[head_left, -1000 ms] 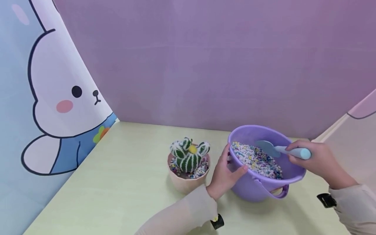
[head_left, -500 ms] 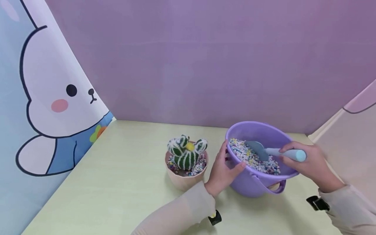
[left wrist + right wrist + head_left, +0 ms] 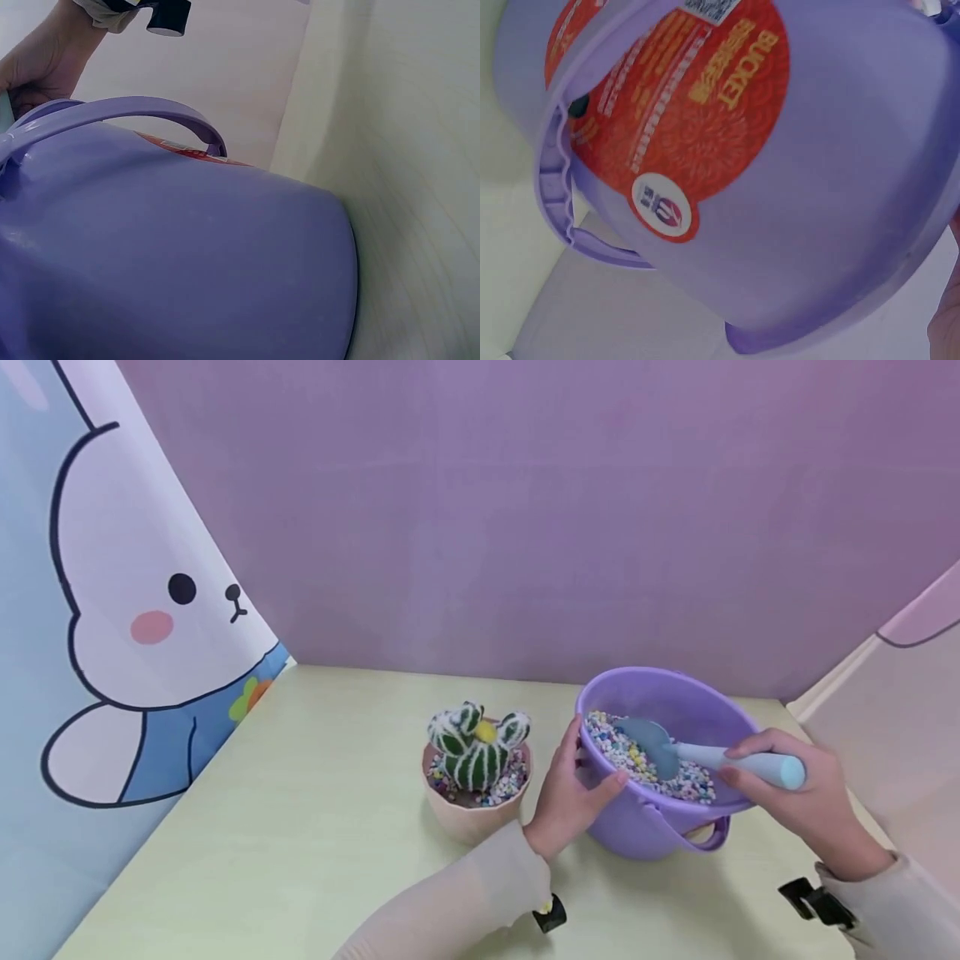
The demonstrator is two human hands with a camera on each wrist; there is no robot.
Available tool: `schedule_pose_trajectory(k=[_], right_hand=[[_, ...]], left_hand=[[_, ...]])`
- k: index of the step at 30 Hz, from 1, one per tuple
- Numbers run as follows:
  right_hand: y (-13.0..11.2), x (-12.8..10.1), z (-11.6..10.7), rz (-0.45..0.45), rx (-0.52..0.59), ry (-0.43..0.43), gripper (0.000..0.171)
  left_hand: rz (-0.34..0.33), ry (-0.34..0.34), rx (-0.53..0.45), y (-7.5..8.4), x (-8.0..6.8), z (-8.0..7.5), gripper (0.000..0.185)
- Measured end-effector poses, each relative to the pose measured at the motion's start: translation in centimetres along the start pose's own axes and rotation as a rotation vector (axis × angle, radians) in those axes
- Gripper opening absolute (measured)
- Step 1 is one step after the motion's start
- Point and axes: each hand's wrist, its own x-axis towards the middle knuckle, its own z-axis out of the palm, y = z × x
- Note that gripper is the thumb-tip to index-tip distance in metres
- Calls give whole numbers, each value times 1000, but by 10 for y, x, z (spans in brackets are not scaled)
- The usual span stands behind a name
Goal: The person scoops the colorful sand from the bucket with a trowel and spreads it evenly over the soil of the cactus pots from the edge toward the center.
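Purple bucket (image 3: 660, 827) sits on the pale yellow-green surface (image 3: 315, 827), right of centre in head view, tilted toward the person so its mouth faces up and forward. Handle (image 3: 708, 839) hangs on the near side. Inside: coloured gravel (image 3: 637, 764), mostly white w/ pink, blue and yellow bits, banked against the near-left wall.

Light-blue scoop (image 3: 652, 747): blade lies in the gravel, handle runs out to the right over the rim. Right hand (image 3: 795, 793) is wrapped round the scoop handle, fingers curled over it, butt end showing past the knuckles.

Left hand (image 3: 573, 797) grips the bucket's left rim: thumb hooked over the edge, fingers against the outer wall.

Right wrist view: bucket wall from below, w/ a round red label (image 3: 679, 112) reading "BUCKET" in yellow, plus a small white badge; handle lug at left. Left wrist view: bucket wall (image 3: 172, 262) fills the frame, handle arched over the top; right hand partly visible at top left, grip detail not readable there.

Just left of the bucket, near but apart: pink pot (image 3: 472, 814) holding a green, white-ribbed cactus (image 3: 480, 747) w/ a yellow centre, same gravel around its base.

Behind: purple backdrop (image 3: 525, 510); cartoon rabbit panel (image 3: 142, 602) at left.
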Motion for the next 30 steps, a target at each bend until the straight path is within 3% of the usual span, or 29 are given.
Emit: schedule_pose_trajectory(k=[4, 9, 14, 18, 22, 30], right_hand=[[-1, -4, -3, 65, 156, 19, 39], [6, -8, -7, 149, 512, 45, 39], [14, -10, -12, 343, 763, 136, 36], [20, -8, -15, 506, 869, 187, 32], [24, -5, -16, 604, 905, 155, 32], [23, -3, -20, 674, 957, 153, 28]], left_hand=[[-16, 4, 5, 0, 0, 1, 92], [-5, 2, 2, -2, -1, 1, 91], [9, -3, -1, -2, -1, 1, 91], [17, -3, -5, -3, -1, 1, 91], [33, -2, -9, -4, 0, 1, 91], [54, -33, -14, -5, 2, -2, 91]])
